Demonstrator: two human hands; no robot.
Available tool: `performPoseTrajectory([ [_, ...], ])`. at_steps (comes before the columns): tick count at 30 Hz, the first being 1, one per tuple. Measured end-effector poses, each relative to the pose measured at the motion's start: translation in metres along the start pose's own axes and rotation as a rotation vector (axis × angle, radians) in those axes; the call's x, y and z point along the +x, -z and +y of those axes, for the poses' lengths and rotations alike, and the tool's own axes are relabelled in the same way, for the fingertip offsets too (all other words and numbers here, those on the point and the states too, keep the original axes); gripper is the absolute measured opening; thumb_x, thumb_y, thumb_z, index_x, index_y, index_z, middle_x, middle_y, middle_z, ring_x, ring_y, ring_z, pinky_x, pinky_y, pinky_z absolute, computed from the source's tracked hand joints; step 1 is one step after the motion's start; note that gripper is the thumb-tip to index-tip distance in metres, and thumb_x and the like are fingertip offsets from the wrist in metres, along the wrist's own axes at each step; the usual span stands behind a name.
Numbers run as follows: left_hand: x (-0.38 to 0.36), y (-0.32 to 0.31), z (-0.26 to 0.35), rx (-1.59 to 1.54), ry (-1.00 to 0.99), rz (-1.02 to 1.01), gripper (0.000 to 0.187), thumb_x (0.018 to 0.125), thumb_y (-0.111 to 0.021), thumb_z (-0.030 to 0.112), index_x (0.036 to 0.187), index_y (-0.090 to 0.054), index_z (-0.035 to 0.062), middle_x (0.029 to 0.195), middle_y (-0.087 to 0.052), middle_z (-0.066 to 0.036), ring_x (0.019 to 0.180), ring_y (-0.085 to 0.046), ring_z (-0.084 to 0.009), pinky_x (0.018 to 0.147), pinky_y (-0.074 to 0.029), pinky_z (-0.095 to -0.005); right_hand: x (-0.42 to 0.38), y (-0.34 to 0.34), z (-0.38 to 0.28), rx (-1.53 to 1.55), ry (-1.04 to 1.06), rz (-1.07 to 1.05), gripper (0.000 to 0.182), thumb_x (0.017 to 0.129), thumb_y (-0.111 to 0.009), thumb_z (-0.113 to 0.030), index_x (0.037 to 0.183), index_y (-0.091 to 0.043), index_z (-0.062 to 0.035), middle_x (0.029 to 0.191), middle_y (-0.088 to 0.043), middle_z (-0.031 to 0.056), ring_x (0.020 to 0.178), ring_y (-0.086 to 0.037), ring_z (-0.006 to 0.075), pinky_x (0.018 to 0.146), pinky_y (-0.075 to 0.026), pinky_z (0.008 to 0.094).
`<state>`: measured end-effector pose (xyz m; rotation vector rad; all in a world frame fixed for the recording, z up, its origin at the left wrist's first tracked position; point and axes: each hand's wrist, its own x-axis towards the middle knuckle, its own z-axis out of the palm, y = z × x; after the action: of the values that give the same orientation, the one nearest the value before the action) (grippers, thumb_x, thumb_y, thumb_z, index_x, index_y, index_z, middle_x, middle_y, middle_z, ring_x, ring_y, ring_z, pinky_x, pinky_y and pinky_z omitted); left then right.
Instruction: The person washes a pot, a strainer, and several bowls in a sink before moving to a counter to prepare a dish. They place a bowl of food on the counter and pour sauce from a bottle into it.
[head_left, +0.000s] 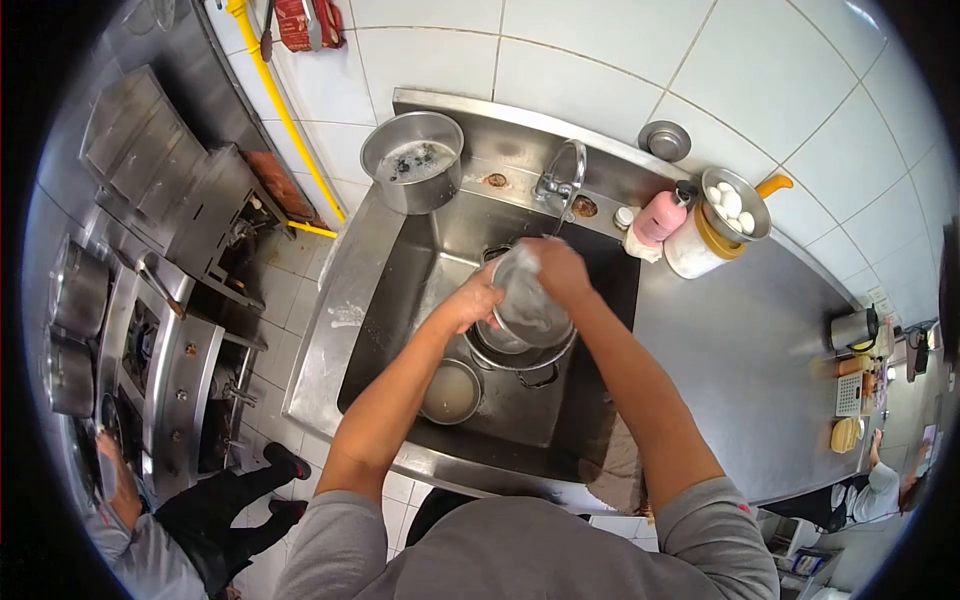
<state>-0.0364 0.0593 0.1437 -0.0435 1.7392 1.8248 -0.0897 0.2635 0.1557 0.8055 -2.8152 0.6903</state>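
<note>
My left hand [474, 304] is closed on the rim of a metal bowl [524, 306], which is tilted over the sink. Whitish suds or wet streaks coat the bowl's inside. At its upper right edge is my right hand [560, 268], blurred by motion; whether it holds anything is hidden. Beneath the bowl, a larger metal pot with side handles [546, 364] stands in the sink [530, 425]. A smaller round pan with cloudy liquid [452, 392] sits to the lower left of it. The faucet [562, 178] rises behind my hands.
A large pot with foamy water [412, 200] stands on the sink's left corner. To the right are a pink bottle [660, 217], a white container [690, 250] and a pan of eggs [733, 205]. A stove [180, 385] and a person [180, 530] are at left; another person [875, 495] is far right.
</note>
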Motion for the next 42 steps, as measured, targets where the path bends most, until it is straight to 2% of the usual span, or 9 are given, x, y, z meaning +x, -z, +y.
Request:
performPoseTrajectory([
  [4,-0.009,-0.010,-0.012,-0.021,-0.200,0.070,0.086,0.081,-0.053,0.001,0.154,-0.013,0.0181,0.148,-0.034,-0.019,0.113,-0.055,-0.0326,0.062,-0.060,-0.0422,-0.001,0.001,0.006,-0.070,-0.336,-0.007,0.039,0.068,-0.061,-0.004,0.107,-0.067,-0.0112,0.101,-0.069,0.0106,0.101,-0.062,0.0327,0.089,-0.048,0.0410],
  [11,0.027,0.000,-0.022,-0.141,0.140,-0.037,0.081,0.084,-0.052,0.003,0.154,-0.015,0.0228,0.124,-0.050,-0.023,0.087,-0.060,-0.0309,0.060,-0.060,-0.0420,0.014,0.005,-0.013,0.105,0.449,0.032,0.016,0.075,-0.063,-0.012,0.091,-0.065,-0.0081,0.095,-0.068,0.0108,0.095,-0.063,0.0354,0.081,-0.048,0.0459],
  [16,0.030,-0.042,-0.030,-0.067,-0.477,0.504,0.082,0.078,-0.045,-0.005,0.153,-0.020,0.0171,0.141,-0.042,-0.025,0.111,-0.058,-0.0310,0.076,-0.055,-0.0334,-0.017,-0.036,0.005,0.334,-0.871,0.278,0.038,0.087,-0.065,-0.030,0.107,-0.056,0.0004,0.103,-0.065,0.0210,0.099,-0.061,0.0425,0.083,-0.048,0.0480],
  [22,0.033,-0.026,-0.061,-0.683,-0.614,0.641,0.051,0.090,-0.048,-0.002,0.140,-0.042,0.0068,0.123,-0.059,-0.014,0.108,-0.060,-0.0238,0.082,-0.055,-0.0356,-0.084,-0.075,-0.075,1.236,-0.832,0.288,0.046,0.094,-0.058,-0.022,0.133,-0.045,-0.0016,0.113,-0.060,0.0173,0.110,-0.059,0.0294,0.095,-0.045,0.0391],
  [27,0.025,-0.002,-0.108,-0.645,0.035,0.089,0.035,0.094,-0.055,0.010,0.129,-0.053,0.0089,0.117,-0.063,-0.012,0.101,-0.065,-0.0228,0.090,-0.053,-0.0371,-0.061,-0.014,-0.061,0.532,-0.165,0.379,0.050,0.092,-0.063,-0.030,0.131,-0.050,-0.0005,0.121,-0.058,0.0104,0.110,-0.056,0.0195,0.095,-0.043,0.0318],
  [33,0.037,-0.031,-0.136,-1.160,0.014,0.083,0.046,0.093,-0.052,0.049,0.119,-0.060,0.0121,0.101,-0.066,-0.006,0.084,-0.065,-0.0225,0.071,-0.058,-0.0349,-0.038,-0.041,-0.054,1.243,-0.718,0.169,0.047,0.094,-0.057,-0.040,0.124,-0.058,-0.0045,0.104,-0.066,0.0110,0.093,-0.059,0.0169,0.086,-0.046,0.0303],
  [34,0.057,-0.030,-0.135,-1.368,-0.244,-0.700,0.043,0.091,-0.053,0.050,0.109,-0.063,0.0118,0.100,-0.066,-0.006,0.087,-0.064,-0.0185,0.076,-0.054,-0.0323,-0.050,-0.066,-0.056,1.023,-0.631,0.343,0.045,0.092,-0.060,-0.039,0.124,-0.059,-0.0064,0.108,-0.065,0.0137,0.095,-0.062,0.0222,0.085,-0.047,0.0311],
  [35,0.002,-0.071,-0.050,-1.106,-0.080,0.144,0.041,0.092,-0.052,0.051,0.105,-0.062,0.0133,0.098,-0.067,-0.006,0.085,-0.064,-0.0188,0.075,-0.053,-0.0345,-0.058,-0.076,-0.080,0.736,-0.541,0.599,0.043,0.088,-0.065,-0.035,0.121,-0.061,-0.0073,0.113,-0.065,0.0150,0.104,-0.063,0.0294,0.090,-0.047,0.0354],
  [42,0.040,-0.030,-0.133,-0.597,-0.260,0.276,0.036,0.092,-0.058,0.044,0.103,-0.061,0.0101,0.097,-0.067,-0.007,0.084,-0.063,-0.0185,0.076,-0.052,-0.0352,-0.050,-0.014,-0.090,0.494,-0.330,0.276,0.037,0.081,-0.074,-0.029,0.111,-0.066,-0.0085,0.110,-0.066,0.0118,0.111,-0.059,0.0250,0.093,-0.046,0.0363],
])
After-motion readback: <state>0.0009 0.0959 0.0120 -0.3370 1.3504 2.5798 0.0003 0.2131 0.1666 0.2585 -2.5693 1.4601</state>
